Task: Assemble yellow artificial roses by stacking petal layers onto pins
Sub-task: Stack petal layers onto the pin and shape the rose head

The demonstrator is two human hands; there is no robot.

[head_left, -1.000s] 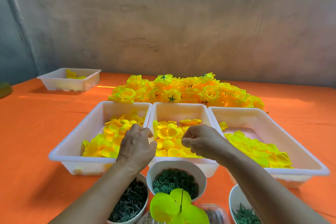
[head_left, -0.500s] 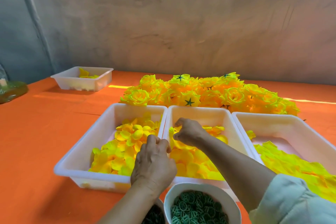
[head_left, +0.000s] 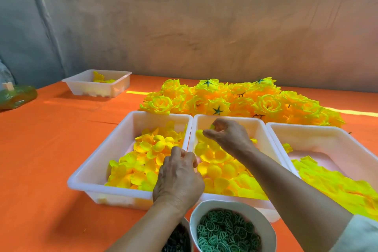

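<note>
Far left, back of the orange desk (head_left: 41, 159): small tray (head_left: 114, 90) with a few yellow scraps, well apart from the work.

Left tray (head_left: 92, 178): heaped with small rounded yellow petals.

Left hand (head_left: 178, 178) hung over the near end of the rim shared by the left and middle trays, back of the hand to the camera, fingers curled inward. Whether they pinched a pin could not be told; the fingertips were hidden. A second earlier it sat in much the same spot, close beside the other hand.

Below it, at the frame's lower edge: bowl of dark pins (head_left: 178, 239), then bowl of green rings (head_left: 229, 229).

Middle tray (head_left: 227, 117): larger rounded petals. The right hand (head_left: 229, 137) had left its partner and reached up to the far end of this tray. Thumb and fingers were pinching one petal layer (head_left: 211, 127), lifted just clear of the heap.

Behind the trays: pile of finished roses (head_left: 245, 102), some showing green star-shaped backs.

Right tray (head_left: 319, 135): lime-yellow petals toward the near end, far end bare.

Judgement: the change marks a fresh pick. One layer was in hand, not yet threaded. It looked thin and floppy, liable to come up with a second one clinging. Next it must travel back to the left hand for stacking.
</note>
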